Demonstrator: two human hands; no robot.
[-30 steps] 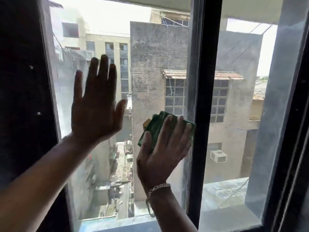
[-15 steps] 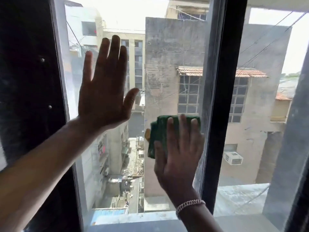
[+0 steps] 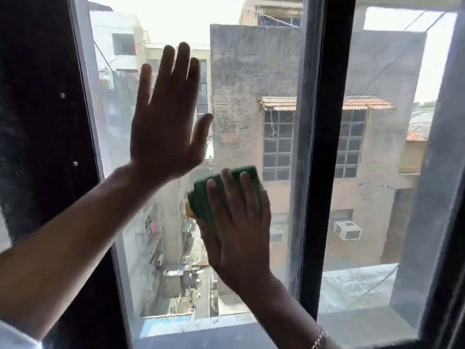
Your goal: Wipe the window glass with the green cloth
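Note:
The window glass (image 3: 249,71) fills the middle pane between a dark left frame and a black upright bar. My right hand (image 3: 239,222) presses the folded green cloth (image 3: 201,202) flat against the lower middle of the glass; the cloth shows above and left of my fingers. A bracelet hangs on that wrist. My left hand (image 3: 166,122) lies flat on the glass higher up and to the left, fingers spread and pointing up, holding nothing.
A black vertical frame bar (image 3: 324,147) stands right of the cloth, with a second pane (image 3: 377,172) beyond it. The dark left frame (image 3: 42,122) borders the glass. The sill (image 3: 201,333) runs along the bottom. Grey buildings show outside.
My right hand and the cloth have slid left, away from the black bar. The left hand stays flat on the glass. The camera view has shifted.

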